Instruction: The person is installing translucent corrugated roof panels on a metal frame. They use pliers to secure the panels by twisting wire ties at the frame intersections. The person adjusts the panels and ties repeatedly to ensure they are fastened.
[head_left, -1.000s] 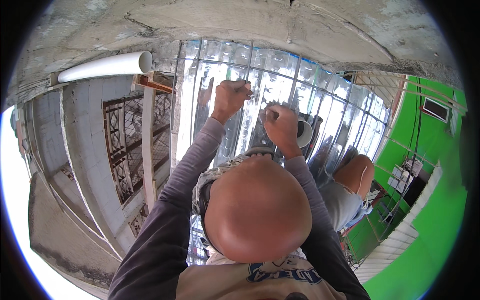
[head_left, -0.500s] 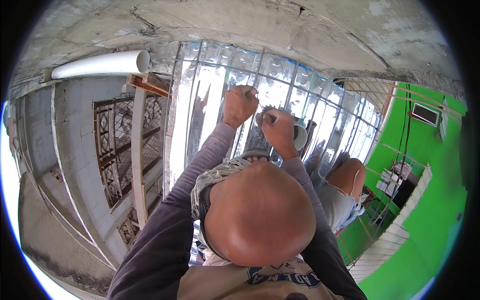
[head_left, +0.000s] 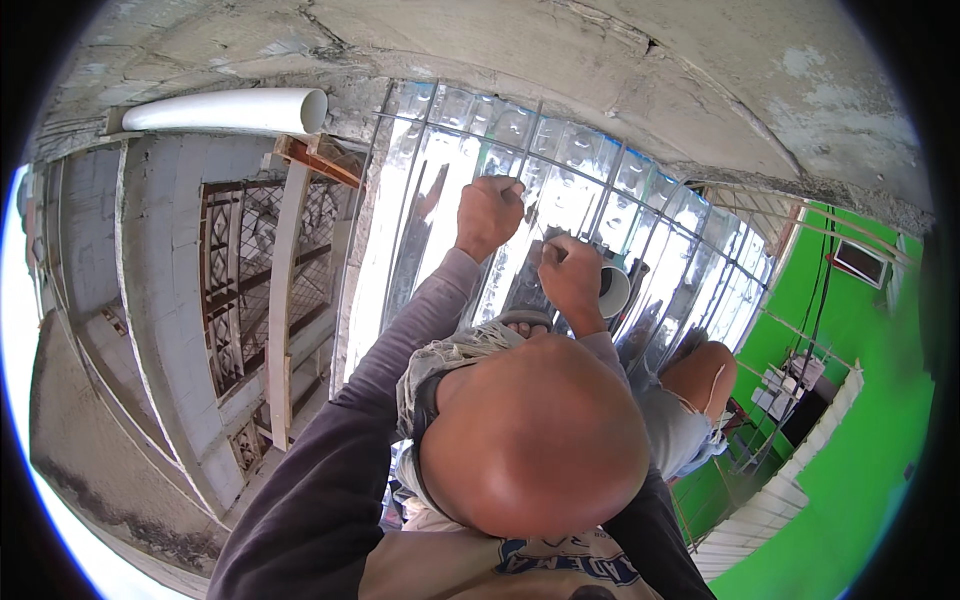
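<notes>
My left hand (head_left: pixel 490 217) is closed in a fist-like pinch above the shiny ribbed metal sheeting (head_left: pixel 402 235). What its fingers hold is too small to make out. To the right and slightly nearer, my right hand (head_left: pixel 572 287) has its thumb and fingers pinched together. A thin wire-like strand seems to rise from those fingertips toward the left hand, but its ends are not clear. Thin steel bars (head_left: pixel 570 168) cross in a grid over the sheeting around both hands. Beside my right hand stands the open end of a white pipe (head_left: pixel 617 290).
A rough concrete beam (head_left: pixel 480 50) spans the far side, with a long white pipe (head_left: pixel 225 110) along it at left. Timber props (head_left: pixel 285 300) and a grated opening (head_left: pixel 265 270) lie left. Cables (head_left: pixel 826 265) run before a green wall (head_left: pixel 865 400) at right. My foot (head_left: pixel 527 328) rests on the sheeting.
The view has shifted, so the surroundings sit slightly farther right. My hands have drawn a little farther apart, the right one lower relative to the left. Both stay closed.
</notes>
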